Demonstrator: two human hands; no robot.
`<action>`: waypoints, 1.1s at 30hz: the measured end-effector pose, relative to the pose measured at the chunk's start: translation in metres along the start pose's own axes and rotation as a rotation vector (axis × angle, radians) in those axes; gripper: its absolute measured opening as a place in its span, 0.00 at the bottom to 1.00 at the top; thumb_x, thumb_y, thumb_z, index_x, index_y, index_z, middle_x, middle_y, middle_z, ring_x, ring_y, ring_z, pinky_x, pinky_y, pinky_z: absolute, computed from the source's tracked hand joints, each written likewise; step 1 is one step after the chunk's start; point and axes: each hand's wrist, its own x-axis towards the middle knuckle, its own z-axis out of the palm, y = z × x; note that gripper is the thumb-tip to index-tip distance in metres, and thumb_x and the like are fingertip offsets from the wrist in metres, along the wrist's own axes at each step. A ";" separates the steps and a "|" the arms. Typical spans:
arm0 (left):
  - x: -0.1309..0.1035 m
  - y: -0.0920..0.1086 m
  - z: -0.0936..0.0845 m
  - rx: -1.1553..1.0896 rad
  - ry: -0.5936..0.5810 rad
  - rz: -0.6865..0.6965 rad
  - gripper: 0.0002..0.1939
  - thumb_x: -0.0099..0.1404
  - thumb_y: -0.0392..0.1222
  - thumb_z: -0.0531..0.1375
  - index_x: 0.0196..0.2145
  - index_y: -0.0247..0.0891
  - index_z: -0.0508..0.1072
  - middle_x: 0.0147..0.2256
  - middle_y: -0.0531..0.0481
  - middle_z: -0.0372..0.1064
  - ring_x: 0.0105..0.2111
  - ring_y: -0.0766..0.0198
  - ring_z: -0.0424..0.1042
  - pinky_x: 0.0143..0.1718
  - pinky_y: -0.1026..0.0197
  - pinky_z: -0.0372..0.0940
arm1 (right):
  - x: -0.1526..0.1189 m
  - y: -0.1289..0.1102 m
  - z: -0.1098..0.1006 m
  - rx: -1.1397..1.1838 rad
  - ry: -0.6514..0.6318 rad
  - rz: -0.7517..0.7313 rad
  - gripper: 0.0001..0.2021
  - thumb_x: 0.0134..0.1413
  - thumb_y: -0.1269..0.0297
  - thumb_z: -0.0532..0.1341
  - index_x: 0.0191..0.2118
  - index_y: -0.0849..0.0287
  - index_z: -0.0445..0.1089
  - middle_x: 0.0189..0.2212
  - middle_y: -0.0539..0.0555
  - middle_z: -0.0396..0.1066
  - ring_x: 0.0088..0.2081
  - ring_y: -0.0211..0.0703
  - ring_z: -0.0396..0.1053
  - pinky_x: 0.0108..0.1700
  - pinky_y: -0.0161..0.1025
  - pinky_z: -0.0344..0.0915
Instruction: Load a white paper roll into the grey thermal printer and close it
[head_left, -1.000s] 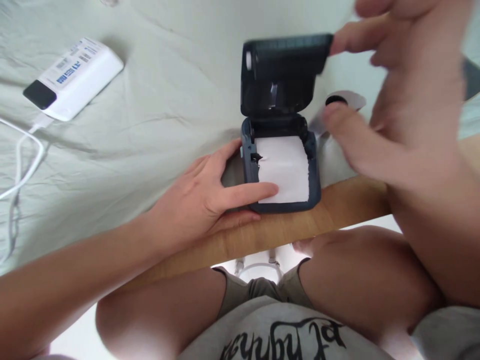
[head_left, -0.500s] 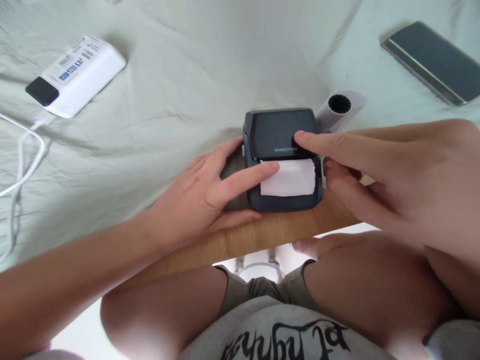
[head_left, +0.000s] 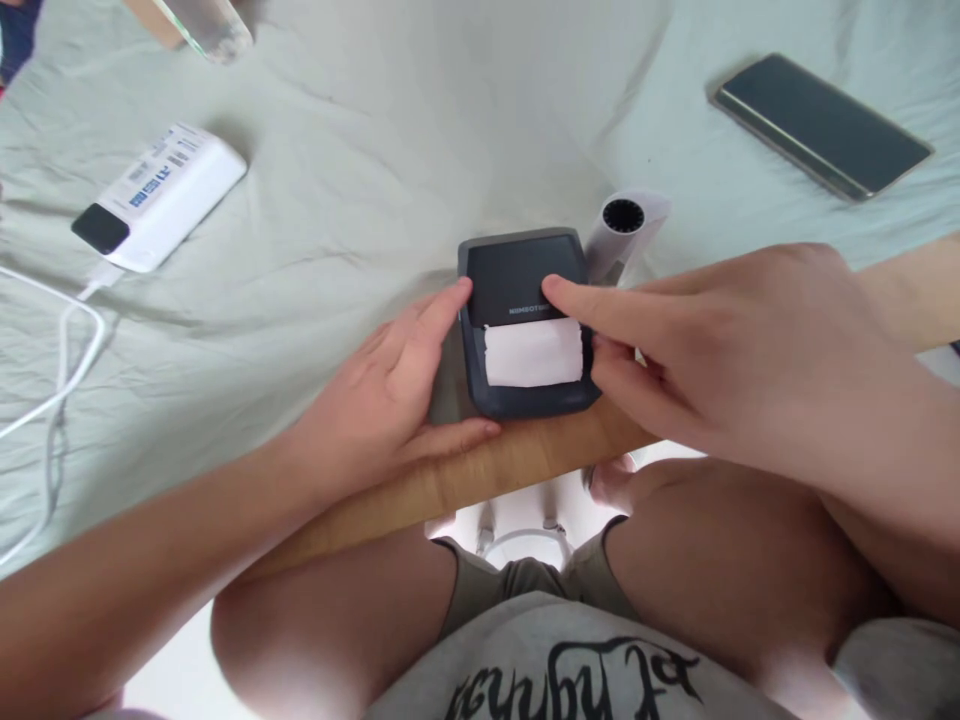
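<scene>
A dark label printer (head_left: 526, 398), with NIIMBOT lettering on its glossy lid, lies at the table's front edge. A white paper strip (head_left: 534, 353) sticks out of its slot and rests over the lower half. My left hand (head_left: 382, 385) grips the printer from the left, a fingertip at the lid's upper left edge and the thumb by the lower left corner. From the right, my right hand (head_left: 720, 345) holds it, with the index fingertip on the lid and the thumb against the right side. The rest of that hand's fingers are partly hidden.
Behind the printer's right corner is a white cylinder with a dark round end (head_left: 624, 217). A phone (head_left: 825, 125) lies back right. At left is a white power bank (head_left: 180, 200) with a cable (head_left: 94, 345). A clear object (head_left: 214, 30) shows at the top left.
My left index finger has lifted off the paper strip to the lid's left edge. The printer and my right hand sit farther left in view, and the camera view has shifted.
</scene>
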 end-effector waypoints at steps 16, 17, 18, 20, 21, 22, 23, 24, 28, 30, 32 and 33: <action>-0.006 0.009 -0.001 0.165 -0.040 0.031 0.59 0.93 0.83 0.54 0.97 0.34 0.47 0.88 0.19 0.65 0.85 0.26 0.76 0.85 0.34 0.77 | 0.008 0.036 0.039 0.055 -0.235 0.038 0.13 0.75 0.54 0.56 0.57 0.52 0.69 0.28 0.54 0.70 0.27 0.54 0.66 0.34 0.47 0.55; -0.005 0.009 -0.002 0.179 -0.028 0.029 0.59 0.93 0.83 0.55 0.96 0.34 0.48 0.88 0.19 0.67 0.83 0.26 0.79 0.84 0.34 0.79 | 0.008 0.037 0.041 0.049 -0.212 0.016 0.14 0.75 0.54 0.56 0.57 0.52 0.70 0.27 0.54 0.68 0.26 0.53 0.64 0.33 0.48 0.54; -0.005 0.009 -0.002 0.189 -0.024 0.028 0.59 0.92 0.83 0.55 0.96 0.35 0.50 0.87 0.20 0.68 0.82 0.26 0.81 0.83 0.34 0.80 | 0.007 0.038 0.043 0.045 -0.192 0.000 0.15 0.75 0.54 0.56 0.58 0.52 0.70 0.26 0.54 0.68 0.25 0.53 0.63 0.33 0.48 0.54; -0.004 0.009 -0.004 0.192 -0.025 0.027 0.58 0.92 0.83 0.56 0.95 0.35 0.53 0.87 0.20 0.69 0.80 0.26 0.83 0.82 0.33 0.81 | 0.008 0.038 0.043 0.048 -0.176 -0.008 0.15 0.75 0.55 0.57 0.59 0.52 0.71 0.26 0.54 0.70 0.25 0.52 0.62 0.34 0.48 0.56; -0.003 0.008 -0.005 0.182 -0.031 0.022 0.57 0.92 0.82 0.57 0.94 0.34 0.56 0.87 0.20 0.68 0.80 0.25 0.83 0.82 0.33 0.81 | 0.010 0.036 0.043 0.048 -0.189 0.001 0.15 0.74 0.55 0.57 0.59 0.52 0.72 0.27 0.54 0.71 0.25 0.52 0.63 0.34 0.48 0.57; -0.003 0.008 -0.005 0.169 -0.036 0.013 0.57 0.92 0.82 0.59 0.94 0.34 0.58 0.87 0.20 0.69 0.80 0.25 0.83 0.82 0.33 0.81 | 0.011 0.034 0.041 0.043 -0.212 0.014 0.16 0.73 0.56 0.58 0.59 0.53 0.72 0.27 0.55 0.73 0.25 0.53 0.63 0.34 0.48 0.57; -0.003 0.007 -0.005 0.160 -0.041 -0.004 0.56 0.91 0.82 0.59 0.93 0.35 0.60 0.87 0.21 0.69 0.79 0.25 0.83 0.82 0.33 0.81 | 0.013 0.031 0.039 0.036 -0.240 0.026 0.16 0.72 0.57 0.59 0.59 0.53 0.72 0.28 0.55 0.73 0.25 0.53 0.62 0.34 0.48 0.56; -0.003 0.006 -0.005 0.157 -0.041 -0.022 0.55 0.91 0.82 0.59 0.93 0.36 0.62 0.87 0.23 0.70 0.78 0.26 0.84 0.82 0.33 0.82 | 0.014 0.029 0.036 0.026 -0.265 0.039 0.16 0.71 0.58 0.60 0.59 0.53 0.72 0.28 0.55 0.74 0.25 0.53 0.62 0.33 0.48 0.55; -0.002 0.005 -0.004 0.161 -0.039 -0.046 0.56 0.90 0.87 0.55 0.92 0.38 0.63 0.87 0.29 0.72 0.78 0.29 0.85 0.83 0.35 0.81 | 0.010 0.024 0.024 0.006 -0.215 0.061 0.12 0.76 0.57 0.56 0.54 0.52 0.74 0.29 0.56 0.74 0.26 0.51 0.61 0.34 0.47 0.49; -0.001 0.006 -0.004 0.144 -0.031 -0.034 0.58 0.91 0.87 0.54 0.91 0.33 0.63 0.85 0.27 0.73 0.79 0.29 0.84 0.83 0.35 0.80 | 0.006 0.026 0.019 0.122 -0.075 0.047 0.13 0.81 0.54 0.54 0.54 0.52 0.73 0.29 0.53 0.76 0.27 0.48 0.63 0.36 0.47 0.51; 0.000 0.007 -0.003 0.124 -0.031 -0.043 0.59 0.92 0.86 0.53 0.92 0.29 0.59 0.84 0.23 0.74 0.79 0.28 0.84 0.82 0.35 0.81 | 0.004 0.028 0.015 0.321 0.081 0.023 0.12 0.81 0.51 0.58 0.56 0.52 0.71 0.31 0.49 0.78 0.27 0.44 0.66 0.39 0.46 0.57; 0.000 0.007 -0.002 0.119 -0.038 -0.058 0.59 0.93 0.84 0.53 0.93 0.28 0.57 0.84 0.22 0.74 0.79 0.27 0.84 0.82 0.35 0.81 | 0.005 0.029 0.014 0.420 0.130 0.012 0.13 0.79 0.50 0.61 0.56 0.51 0.70 0.32 0.47 0.79 0.28 0.42 0.69 0.41 0.46 0.60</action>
